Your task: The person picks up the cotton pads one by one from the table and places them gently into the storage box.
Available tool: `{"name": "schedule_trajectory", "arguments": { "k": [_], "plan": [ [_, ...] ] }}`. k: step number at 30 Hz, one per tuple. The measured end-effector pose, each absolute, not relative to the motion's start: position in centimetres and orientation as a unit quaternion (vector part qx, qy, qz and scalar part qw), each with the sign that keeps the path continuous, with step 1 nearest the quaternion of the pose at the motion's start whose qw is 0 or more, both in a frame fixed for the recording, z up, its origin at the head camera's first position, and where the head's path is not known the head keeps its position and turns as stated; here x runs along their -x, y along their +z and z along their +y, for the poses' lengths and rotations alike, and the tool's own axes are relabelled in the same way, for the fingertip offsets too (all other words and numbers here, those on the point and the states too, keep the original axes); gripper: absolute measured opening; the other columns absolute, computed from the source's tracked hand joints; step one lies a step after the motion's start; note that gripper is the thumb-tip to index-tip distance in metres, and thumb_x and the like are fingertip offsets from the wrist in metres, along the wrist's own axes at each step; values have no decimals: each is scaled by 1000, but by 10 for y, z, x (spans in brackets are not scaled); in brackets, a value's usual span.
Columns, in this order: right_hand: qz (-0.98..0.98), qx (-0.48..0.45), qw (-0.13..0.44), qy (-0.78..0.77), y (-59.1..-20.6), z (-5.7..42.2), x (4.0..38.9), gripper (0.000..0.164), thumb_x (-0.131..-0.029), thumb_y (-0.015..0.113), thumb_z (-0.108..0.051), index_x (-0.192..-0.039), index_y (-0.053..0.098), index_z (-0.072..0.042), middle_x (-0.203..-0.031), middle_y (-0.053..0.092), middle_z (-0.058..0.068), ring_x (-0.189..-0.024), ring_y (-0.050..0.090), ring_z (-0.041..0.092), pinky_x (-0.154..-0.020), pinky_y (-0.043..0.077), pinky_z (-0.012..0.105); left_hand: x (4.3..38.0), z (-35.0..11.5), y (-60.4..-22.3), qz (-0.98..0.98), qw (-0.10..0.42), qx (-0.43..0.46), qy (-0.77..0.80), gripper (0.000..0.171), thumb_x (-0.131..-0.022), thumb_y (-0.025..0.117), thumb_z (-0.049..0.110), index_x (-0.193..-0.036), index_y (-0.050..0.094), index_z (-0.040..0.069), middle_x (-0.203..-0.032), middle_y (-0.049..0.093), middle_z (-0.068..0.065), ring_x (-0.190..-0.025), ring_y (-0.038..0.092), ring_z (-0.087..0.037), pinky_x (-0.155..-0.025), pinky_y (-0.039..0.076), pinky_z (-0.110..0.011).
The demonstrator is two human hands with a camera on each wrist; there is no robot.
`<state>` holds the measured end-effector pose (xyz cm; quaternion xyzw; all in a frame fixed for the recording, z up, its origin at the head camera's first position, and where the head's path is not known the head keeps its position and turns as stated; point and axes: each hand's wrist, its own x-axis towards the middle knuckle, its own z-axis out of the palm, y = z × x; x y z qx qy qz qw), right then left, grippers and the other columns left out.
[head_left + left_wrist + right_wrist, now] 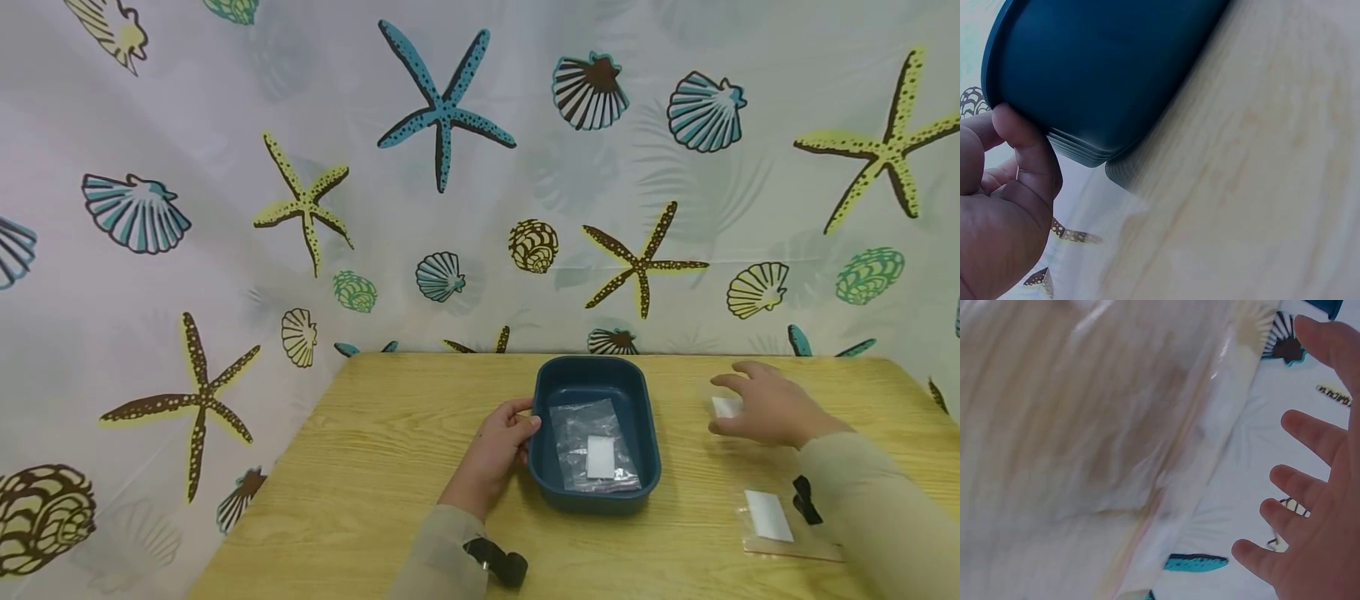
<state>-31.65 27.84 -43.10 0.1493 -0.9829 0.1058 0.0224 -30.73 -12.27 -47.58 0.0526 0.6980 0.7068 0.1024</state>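
Note:
My left hand [497, 446] grips the left side of a dark blue plastic tub [648, 425] at its rim, the thumb on the near part. In the left wrist view its fingers bend against the tub's wall [1097, 69]. Inside the tub lies a clear zip bag [581, 429] with a white label [600, 457]. To the right, my right hand [776, 408] is held over a white label [725, 407], which it partly covers. Its fingers are spread and apart in the right wrist view, and nothing is seen between them.
Another clear zip bag [810, 550] with a white label [768, 515] and a reddish zip line lies on the wooden table [375, 467], beside the right forearm. A curtain [480, 233] printed with starfish and shells hangs behind the table's back edge. Black straps circle both wrists.

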Motion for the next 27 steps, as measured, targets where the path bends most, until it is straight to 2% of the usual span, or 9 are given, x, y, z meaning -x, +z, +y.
{"name": "schedule_trajectory", "arguments": {
  "k": [5,16,27],
  "plan": [
    [-988,-118,-5,100,-438,295,319,81,-81,77,-56,-139,58,-2,-145,36,39,-129,32,62,-91,36,77,308,-123,-476,703,99,-59,702,43,-104,59,18,-144,51,5,-96,60,-11,-69,53,-16,-61,47,-27],
    [-991,-78,-52,91,-435,309,326,80,-81,77,-55,-141,57,-6,-146,31,41,-130,25,65,-93,31,80,308,-123,-476,700,95,-60,705,43,-104,59,17,-144,52,5,-95,59,-10,-69,52,-15,-60,47,-26],
    [-989,-69,-84,104,-447,306,337,92,-75,78,-63,-145,54,-9,-149,27,41,-133,19,65,-94,26,83,308,-125,-475,703,99,-65,702,43,-105,57,16,-145,50,4,-99,60,-13,-71,52,-15,-61,47,-27]
  ]
}}
